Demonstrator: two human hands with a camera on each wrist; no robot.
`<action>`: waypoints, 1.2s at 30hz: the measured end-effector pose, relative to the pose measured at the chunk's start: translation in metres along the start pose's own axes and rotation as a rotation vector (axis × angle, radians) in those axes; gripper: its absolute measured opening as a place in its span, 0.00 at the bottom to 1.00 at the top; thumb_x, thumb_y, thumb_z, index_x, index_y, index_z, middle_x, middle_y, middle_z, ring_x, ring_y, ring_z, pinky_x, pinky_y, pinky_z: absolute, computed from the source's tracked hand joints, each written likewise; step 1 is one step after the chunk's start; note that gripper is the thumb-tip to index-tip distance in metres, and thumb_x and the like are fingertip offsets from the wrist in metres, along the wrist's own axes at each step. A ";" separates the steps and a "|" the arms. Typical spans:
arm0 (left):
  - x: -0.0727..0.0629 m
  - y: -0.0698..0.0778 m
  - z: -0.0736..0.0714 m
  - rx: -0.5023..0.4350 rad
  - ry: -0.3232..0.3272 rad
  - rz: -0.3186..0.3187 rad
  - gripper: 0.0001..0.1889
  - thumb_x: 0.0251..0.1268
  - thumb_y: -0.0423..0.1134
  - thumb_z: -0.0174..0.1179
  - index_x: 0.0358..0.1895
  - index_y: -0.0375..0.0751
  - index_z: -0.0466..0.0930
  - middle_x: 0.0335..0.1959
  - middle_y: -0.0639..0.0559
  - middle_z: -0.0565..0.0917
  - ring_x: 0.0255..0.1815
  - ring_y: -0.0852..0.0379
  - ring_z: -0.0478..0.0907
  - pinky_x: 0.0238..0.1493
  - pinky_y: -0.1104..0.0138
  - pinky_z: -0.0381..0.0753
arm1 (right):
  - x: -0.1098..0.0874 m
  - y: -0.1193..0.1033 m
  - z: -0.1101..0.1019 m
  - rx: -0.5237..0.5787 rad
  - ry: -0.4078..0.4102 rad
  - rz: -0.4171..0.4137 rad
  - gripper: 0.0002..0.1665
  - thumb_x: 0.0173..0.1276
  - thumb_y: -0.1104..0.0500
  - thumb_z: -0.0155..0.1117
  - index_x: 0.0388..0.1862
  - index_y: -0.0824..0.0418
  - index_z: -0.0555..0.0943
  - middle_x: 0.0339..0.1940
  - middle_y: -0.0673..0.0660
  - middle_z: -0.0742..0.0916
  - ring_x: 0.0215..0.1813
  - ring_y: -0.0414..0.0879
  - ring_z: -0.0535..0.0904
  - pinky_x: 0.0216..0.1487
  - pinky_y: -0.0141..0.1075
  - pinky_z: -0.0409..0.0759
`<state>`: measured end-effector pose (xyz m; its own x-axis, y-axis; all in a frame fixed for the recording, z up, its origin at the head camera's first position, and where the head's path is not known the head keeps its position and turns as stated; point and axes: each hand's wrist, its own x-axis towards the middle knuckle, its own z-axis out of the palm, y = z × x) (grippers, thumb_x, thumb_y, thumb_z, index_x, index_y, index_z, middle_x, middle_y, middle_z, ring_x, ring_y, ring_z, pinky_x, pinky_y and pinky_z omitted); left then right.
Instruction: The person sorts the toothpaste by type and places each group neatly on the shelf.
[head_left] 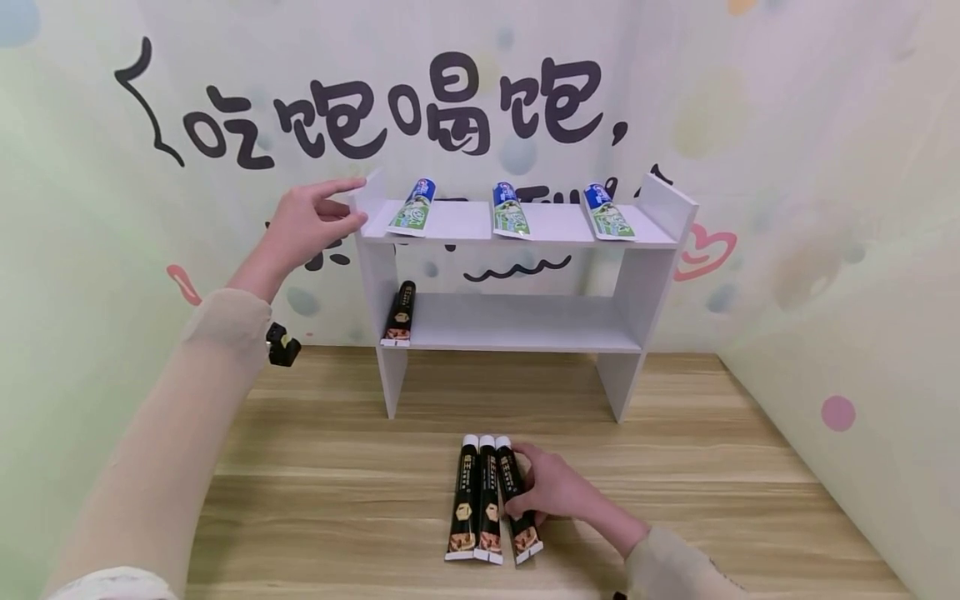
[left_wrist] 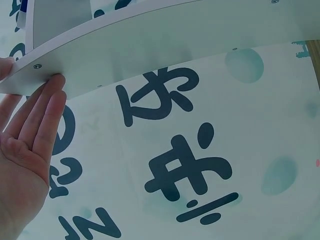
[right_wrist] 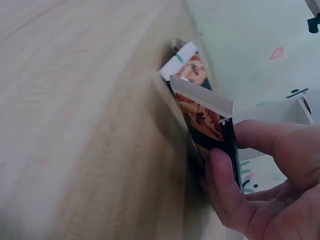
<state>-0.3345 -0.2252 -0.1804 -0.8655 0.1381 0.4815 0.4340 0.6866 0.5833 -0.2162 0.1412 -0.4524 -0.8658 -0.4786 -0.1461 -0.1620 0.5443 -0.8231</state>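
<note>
On the wooden table, three black toothpaste tubes with white caps lie side by side. My right hand pinches the rightmost toothpaste tube between thumb and fingers; its flat crimped end points towards the right wrist camera. Just left of it lie the middle tube and the left tube. Up at the white shelf, my left hand touches the upper left side panel, its fingers nearly straight along the outer face and a fingertip at the edge.
Three blue, white and green toothpaste tubes, at left, middle and right, lie spaced along the top shelf. Another black tube lies at the left end of the lower shelf. A printed wall covering closes off the back and sides.
</note>
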 end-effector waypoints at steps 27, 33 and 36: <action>-0.001 0.000 0.000 -0.012 -0.007 -0.002 0.28 0.67 0.46 0.62 0.71 0.53 0.71 0.63 0.38 0.80 0.57 0.43 0.83 0.48 0.74 0.84 | 0.000 0.014 -0.010 0.332 -0.112 0.091 0.50 0.59 0.65 0.69 0.76 0.70 0.54 0.37 0.61 0.85 0.22 0.45 0.81 0.23 0.37 0.85; 0.000 0.000 -0.001 -0.025 -0.004 0.000 0.28 0.66 0.46 0.63 0.70 0.53 0.72 0.62 0.37 0.81 0.56 0.44 0.83 0.42 0.80 0.80 | -0.002 0.010 -0.011 0.396 -0.102 0.061 0.51 0.60 0.68 0.69 0.78 0.67 0.52 0.40 0.62 0.83 0.25 0.46 0.83 0.25 0.40 0.87; 0.001 0.000 -0.001 -0.030 -0.010 0.001 0.29 0.66 0.46 0.64 0.70 0.53 0.71 0.62 0.36 0.80 0.56 0.44 0.83 0.41 0.81 0.80 | -0.001 0.003 -0.015 0.393 -0.087 0.035 0.52 0.60 0.67 0.69 0.78 0.66 0.51 0.42 0.63 0.83 0.29 0.48 0.85 0.28 0.43 0.88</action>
<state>-0.3348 -0.2257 -0.1791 -0.8675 0.1456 0.4756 0.4419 0.6645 0.6026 -0.2232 0.1540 -0.4467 -0.8214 -0.5304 -0.2096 0.0748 0.2641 -0.9616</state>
